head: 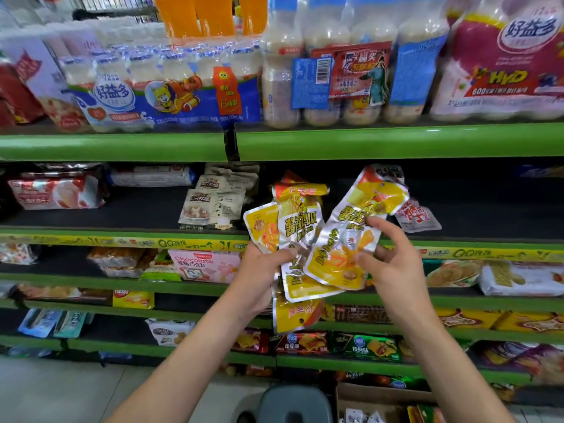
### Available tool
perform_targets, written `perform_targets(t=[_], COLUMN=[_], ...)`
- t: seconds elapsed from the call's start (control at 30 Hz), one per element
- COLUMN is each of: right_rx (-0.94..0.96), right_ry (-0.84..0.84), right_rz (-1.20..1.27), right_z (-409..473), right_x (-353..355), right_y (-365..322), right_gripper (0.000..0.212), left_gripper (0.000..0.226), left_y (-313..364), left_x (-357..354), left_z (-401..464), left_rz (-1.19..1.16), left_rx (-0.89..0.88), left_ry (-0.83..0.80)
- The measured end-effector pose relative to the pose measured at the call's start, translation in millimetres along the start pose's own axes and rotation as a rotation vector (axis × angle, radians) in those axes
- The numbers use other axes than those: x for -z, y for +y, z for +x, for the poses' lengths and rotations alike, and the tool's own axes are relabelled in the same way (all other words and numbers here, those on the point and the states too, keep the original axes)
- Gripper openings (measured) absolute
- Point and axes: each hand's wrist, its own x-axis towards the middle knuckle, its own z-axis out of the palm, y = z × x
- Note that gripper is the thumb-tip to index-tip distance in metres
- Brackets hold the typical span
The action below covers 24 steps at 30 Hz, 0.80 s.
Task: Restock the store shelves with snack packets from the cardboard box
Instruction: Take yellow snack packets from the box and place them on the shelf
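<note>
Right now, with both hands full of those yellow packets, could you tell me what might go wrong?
1. The left hand grips a fanned stack of yellow packets; the lowest one hangs below the hand and could slip out.
2. The right hand only pinches one packet between thumb and fingers, so it might drop, perhaps towards the stool below.

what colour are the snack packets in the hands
Yellow and silver, with dark lettering; the snack packets show best in the head view.

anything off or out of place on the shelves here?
One red-and-white packet lies tilted alone on the mostly bare shelf behind the yellow snack packets held by the left hand and right hand. Nothing spilled or torn.
</note>
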Motion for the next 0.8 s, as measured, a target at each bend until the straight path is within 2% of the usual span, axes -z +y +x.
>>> perform_targets(t=[0.13, 0.23, 0.37, 0.5, 0.6, 0.8], right_rx=[0.039, 0.072, 0.228, 0.231, 0.243, 0.199], right_ry=[0.047, -0.004, -0.078, -0.092, -0.076, -0.032], right_rz=[-0.053, -0.092, -0.238, -0.274, -0.273, -0.139], right_z=[3.3, 2.7, 0.7, -0.7, -0.7, -3.4], right_x=[18.3, 21.7, 13.5, 8.2, 8.0, 7.5], right_y=[3.4, 4.5, 2.6, 0.8, 1.3, 2.0], right_gripper=[0.046, 0.039, 0.042, 0.042, 0.045, 0.057], left_gripper=[0.033, 0.034, 0.036, 0.042, 0.038, 0.039], left_y=[3.5, 5.3, 2.9, -1.4, -3.7, -5.4], left_x=[16.0, 25.9, 28.5, 27.1, 27.6, 24.5], left_z=[2.2, 2.6, 1.7, 1.8, 2.5, 0.0], left_rz=[-0.002, 0.008, 0.016, 0.014, 0.039, 0.047], left_rx=[0.021, 0.024, 0.037, 0.05, 0.033, 0.015], left_ry=[0.059, 0.059, 0.072, 0.101, 0.063, 0.039])
